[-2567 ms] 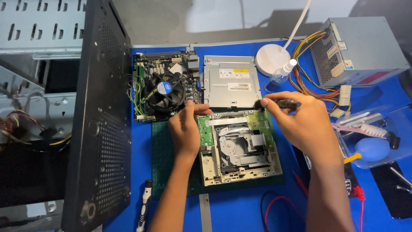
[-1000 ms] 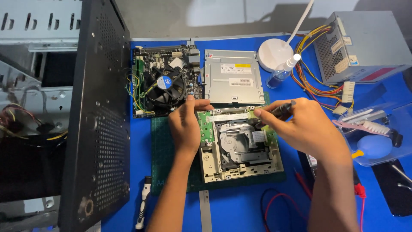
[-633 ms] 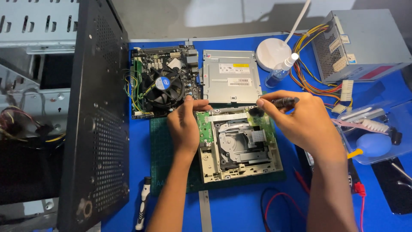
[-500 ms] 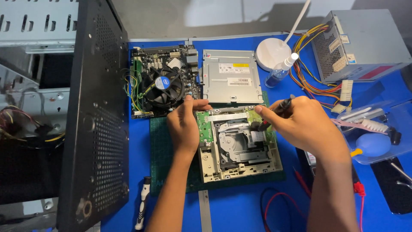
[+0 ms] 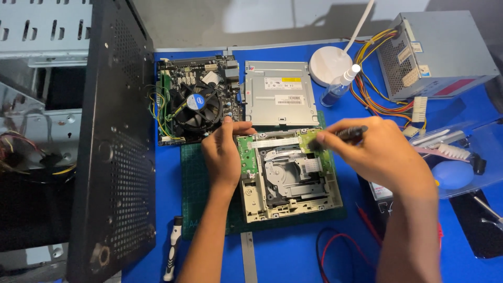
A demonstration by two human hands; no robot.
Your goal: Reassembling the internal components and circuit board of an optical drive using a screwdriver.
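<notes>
- The black perforated case panel (image 5: 112, 141) stands upright at nine o'clock of the work; the motherboard (image 5: 194, 99) with its round fan lies at eleven o'clock, well clear of the tool.
- The left hand (image 5: 222, 152) rests flat on the left edge of the opened optical drive (image 5: 288, 175), fingers curled over its top left corner; this pinning grip keeps the drive from sliding on the green cutting mat (image 5: 201, 194), and it is best kept firm.
- The drive sits at the centre of the mat, its silver cover (image 5: 280, 94) laid at twelve o'clock.
- The right hand (image 5: 377, 154) pinches a dark slim tool (image 5: 343, 135), tip down on the green circuit board (image 5: 309, 147) at the drive's upper right; light, steady strokes there seem wise, away from the flat ribbon.
- The grey power supply (image 5: 440, 52) sits at two o'clock.
</notes>
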